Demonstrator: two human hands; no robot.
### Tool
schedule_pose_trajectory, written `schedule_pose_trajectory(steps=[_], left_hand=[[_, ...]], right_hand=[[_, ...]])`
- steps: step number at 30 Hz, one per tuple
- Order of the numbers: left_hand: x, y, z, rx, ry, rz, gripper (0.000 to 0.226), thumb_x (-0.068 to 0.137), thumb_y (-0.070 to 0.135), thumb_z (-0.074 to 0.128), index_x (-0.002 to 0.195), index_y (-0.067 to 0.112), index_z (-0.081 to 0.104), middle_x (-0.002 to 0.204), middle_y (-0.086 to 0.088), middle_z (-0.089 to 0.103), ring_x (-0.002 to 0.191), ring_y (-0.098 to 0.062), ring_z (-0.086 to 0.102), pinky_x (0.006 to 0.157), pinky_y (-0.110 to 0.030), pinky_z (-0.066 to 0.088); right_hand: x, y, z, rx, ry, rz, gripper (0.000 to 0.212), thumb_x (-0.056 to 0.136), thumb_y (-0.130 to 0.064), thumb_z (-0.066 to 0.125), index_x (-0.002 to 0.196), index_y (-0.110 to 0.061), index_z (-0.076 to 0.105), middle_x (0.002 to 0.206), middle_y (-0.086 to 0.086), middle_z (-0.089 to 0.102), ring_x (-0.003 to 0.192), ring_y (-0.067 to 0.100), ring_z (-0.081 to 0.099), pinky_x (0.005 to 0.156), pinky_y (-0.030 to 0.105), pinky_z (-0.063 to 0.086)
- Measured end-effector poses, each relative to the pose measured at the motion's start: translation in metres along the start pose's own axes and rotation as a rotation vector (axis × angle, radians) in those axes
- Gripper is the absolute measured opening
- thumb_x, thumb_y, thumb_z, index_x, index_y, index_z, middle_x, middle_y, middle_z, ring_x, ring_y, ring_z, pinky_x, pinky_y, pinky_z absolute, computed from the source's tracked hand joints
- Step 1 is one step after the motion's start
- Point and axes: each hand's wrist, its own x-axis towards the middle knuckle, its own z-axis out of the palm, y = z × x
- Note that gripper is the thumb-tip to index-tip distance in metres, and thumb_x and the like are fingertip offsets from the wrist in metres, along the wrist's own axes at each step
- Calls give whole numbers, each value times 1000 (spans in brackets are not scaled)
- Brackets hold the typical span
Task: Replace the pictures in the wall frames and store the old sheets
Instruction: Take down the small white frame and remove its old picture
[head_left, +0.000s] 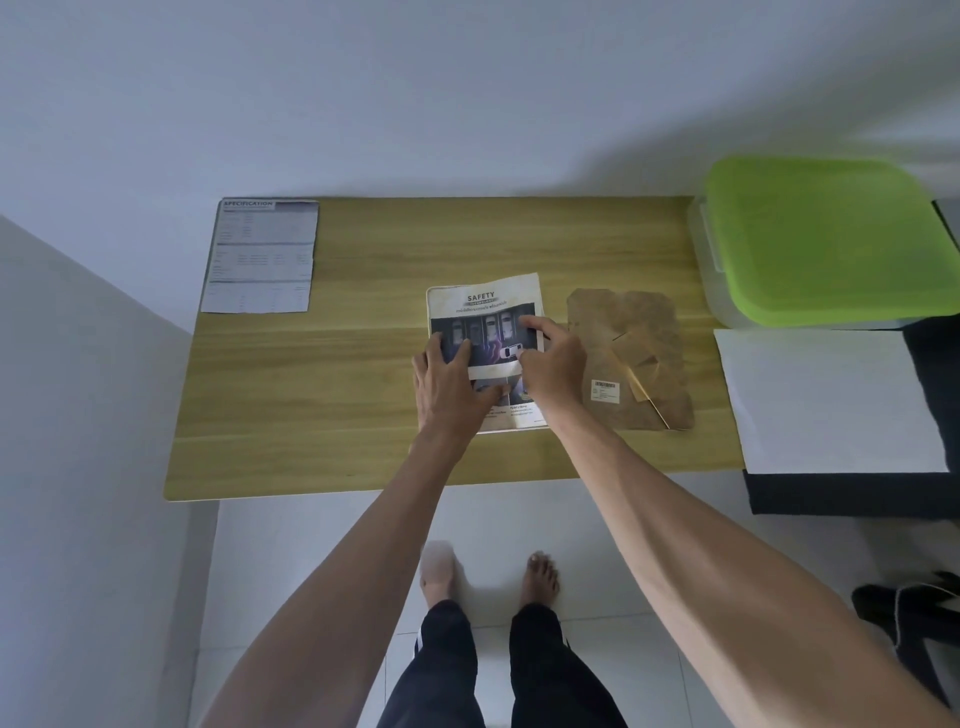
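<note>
Pressing down on the printed "SAFETY" sheet with both hands, the person stands at the near edge of the wooden desk, where the sheet lies flat just right of the middle. The left hand rests palm-down on the sheet's near left part, fingers spread apart and flat, holding nothing. The right hand sits on the sheet's right edge, its fingers curled with the tips on the paper; whether they pinch the edge or only press on it I cannot tell. Just right of the sheet, close but seemingly not touching, lies a crumpled brown backing piece bearing a white barcode label. A second printed sheet headed "SPECIFICATION" lies at the far left corner, well apart. Off the desk's right edge are a blank white sheet and, farther back, a box with a green lid. The step looks like flattening or squaring this sheet before it goes into a frame or into storage. To do it well, keep the left palm anchoring the paper while the right smooths outward toward the edge, so no crease is set.
</note>
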Motion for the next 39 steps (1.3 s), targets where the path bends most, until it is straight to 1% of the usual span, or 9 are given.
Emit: schedule_pose_trajectory(steps=[3, 7, 12, 18, 23, 27, 33, 36, 39], left_hand=[[-1, -2, -4, -171, 62, -23, 87, 77, 57, 76, 149, 22, 44, 149, -12, 38, 129, -32, 36, 106, -46, 41], [5, -1, -16, -379, 135, -102, 92, 73, 65, 72, 149, 24, 43, 139, -7, 55, 127, -27, 48, 107, -47, 43], [17, 10, -44, -812, 106, -124, 65, 81, 6, 78, 141, 16, 54, 126, -2, 65, 105, -16, 66, 84, -35, 62], [14, 48, -49, -1137, -65, -162, 69, 79, -11, 73, 141, 16, 57, 112, 3, 68, 97, -17, 70, 74, -41, 63], [0, 98, -20, -1226, -201, -146, 69, 78, -14, 70, 139, 17, 58, 115, -1, 71, 97, -22, 71, 70, -37, 61], [-19, 136, 23, -1262, -309, -186, 69, 78, -19, 65, 140, 10, 58, 123, -11, 70, 96, -25, 71, 75, -40, 62], [-54, 190, 90, -1202, -425, -249, 67, 79, -17, 67, 141, 8, 57, 106, -1, 74, 81, -14, 74, 67, -31, 61], [-65, 211, 119, -1192, -438, -320, 68, 78, -21, 66, 140, 4, 56, 107, -6, 73, 77, -11, 74, 64, -27, 60], [-67, 229, 146, -1150, -401, -350, 69, 77, -18, 71, 141, 4, 55, 123, -13, 70, 97, -24, 73, 79, -39, 62]], right_hand=[[2, -7, -9, 163, -57, 44, 53, 80, 10, 50, 120, -15, 72, 115, 0, 70, 105, 27, 69, 82, 41, 61], [3, -23, -24, 324, -90, 104, 57, 79, 11, 51, 124, -17, 71, 114, 1, 71, 92, 12, 71, 59, 21, 55], [4, -29, -41, 361, -96, 109, 60, 78, 11, 51, 126, -19, 70, 107, -3, 70, 56, 9, 56, 49, 25, 48], [14, -22, -76, 331, -21, 36, 57, 80, 3, 67, 131, -20, 66, 125, 0, 67, 100, 6, 69, 87, 36, 61], [23, 5, -137, 316, 65, 39, 61, 80, 12, 65, 133, -17, 65, 127, -1, 64, 105, 9, 66, 80, 23, 60], [27, 46, -193, 347, 156, 147, 57, 83, 12, 64, 131, -19, 67, 124, -3, 66, 79, -4, 71, 79, 29, 60], [28, 121, -266, 318, 262, 276, 51, 82, 9, 64, 119, -23, 74, 118, -3, 71, 110, 16, 67, 96, 42, 57], [30, 148, -289, 291, 262, 297, 50, 84, 10, 63, 123, -20, 73, 114, -3, 70, 111, 16, 65, 96, 37, 57], [42, 165, -306, 263, 258, 291, 50, 87, 11, 61, 126, -19, 71, 121, -1, 69, 110, 13, 64, 80, 20, 57]])
